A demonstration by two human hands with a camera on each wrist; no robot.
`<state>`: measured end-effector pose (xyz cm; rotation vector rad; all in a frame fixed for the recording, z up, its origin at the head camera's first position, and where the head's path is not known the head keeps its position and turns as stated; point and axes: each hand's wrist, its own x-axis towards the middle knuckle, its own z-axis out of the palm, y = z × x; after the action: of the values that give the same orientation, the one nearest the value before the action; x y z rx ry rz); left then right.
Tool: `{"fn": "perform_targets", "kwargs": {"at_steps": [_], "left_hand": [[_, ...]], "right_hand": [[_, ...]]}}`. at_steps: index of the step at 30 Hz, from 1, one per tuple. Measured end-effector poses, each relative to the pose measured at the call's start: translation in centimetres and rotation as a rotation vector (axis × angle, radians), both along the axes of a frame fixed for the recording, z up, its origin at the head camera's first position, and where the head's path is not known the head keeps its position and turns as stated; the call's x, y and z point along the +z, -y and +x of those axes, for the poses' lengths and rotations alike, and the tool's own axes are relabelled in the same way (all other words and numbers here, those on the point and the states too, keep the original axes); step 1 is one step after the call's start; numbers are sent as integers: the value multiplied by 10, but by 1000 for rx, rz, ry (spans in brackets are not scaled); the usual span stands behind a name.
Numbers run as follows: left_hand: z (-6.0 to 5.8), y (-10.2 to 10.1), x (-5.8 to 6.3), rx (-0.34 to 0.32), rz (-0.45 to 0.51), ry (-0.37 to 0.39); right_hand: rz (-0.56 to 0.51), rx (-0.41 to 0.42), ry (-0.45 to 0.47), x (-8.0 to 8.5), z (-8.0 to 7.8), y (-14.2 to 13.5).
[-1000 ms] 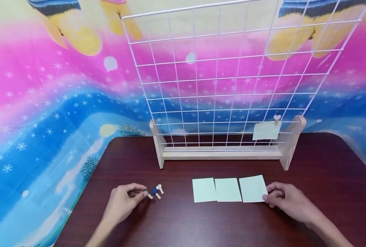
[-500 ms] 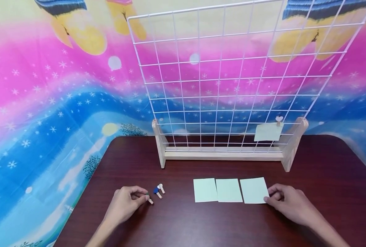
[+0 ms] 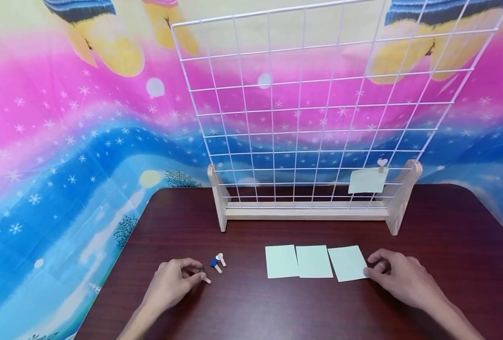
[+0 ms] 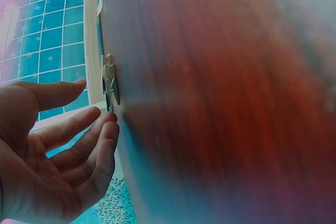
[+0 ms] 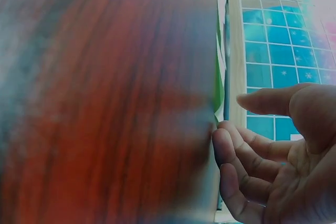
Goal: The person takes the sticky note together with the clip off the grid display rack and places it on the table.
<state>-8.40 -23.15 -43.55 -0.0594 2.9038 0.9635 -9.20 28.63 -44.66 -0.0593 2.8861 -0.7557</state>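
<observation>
On the left of the table, my left hand (image 3: 171, 283) touches a small wooden clothespin (image 3: 207, 280) with a green top, partly hidden by the fingertips. In the left wrist view a gap shows between thumb and fingers, with several clothespins (image 4: 109, 74) just past them. A blue-topped clothespin (image 3: 217, 266) and a white-topped one (image 3: 222, 260) lie just beyond. Three pale green paper notes lie in a row: left note (image 3: 281, 261), middle note (image 3: 314, 261), right note (image 3: 347, 263). Fingertips of my right hand (image 3: 404, 278) touch the right note's near right corner, thumb and fingers apart.
Behind the notes a white wire grid (image 3: 296, 113) stands upright in a wooden stand (image 3: 306, 215). Low on its right side hangs another pale green note (image 3: 365, 182), held by a heart-topped clothespin (image 3: 381, 164). A patterned cloth (image 3: 86, 198) hangs behind the dark table (image 3: 277, 311).
The green-topped clothespin has shifted slightly toward me at my left fingertips. The right note has turned a little under my right fingers, its near edge now tilted.
</observation>
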Motion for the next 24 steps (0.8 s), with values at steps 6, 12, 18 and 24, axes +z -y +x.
{"fn": "perform_targets", "kwargs": {"at_steps": [6, 12, 18, 24], "left_hand": [[-4, -4, 6, -8, 20, -50], [-10, -14, 14, -21, 74, -111], [-18, -28, 20, -62, 110, -200], [-30, -50, 31, -121, 98, -305]], "right_hand": [[-20, 8, -57, 11, -1, 1], [-61, -10, -82, 20, -7, -1], [-78, -18, -128, 26, -15, -3], [-113, -26, -166, 36, -22, -4]]}}
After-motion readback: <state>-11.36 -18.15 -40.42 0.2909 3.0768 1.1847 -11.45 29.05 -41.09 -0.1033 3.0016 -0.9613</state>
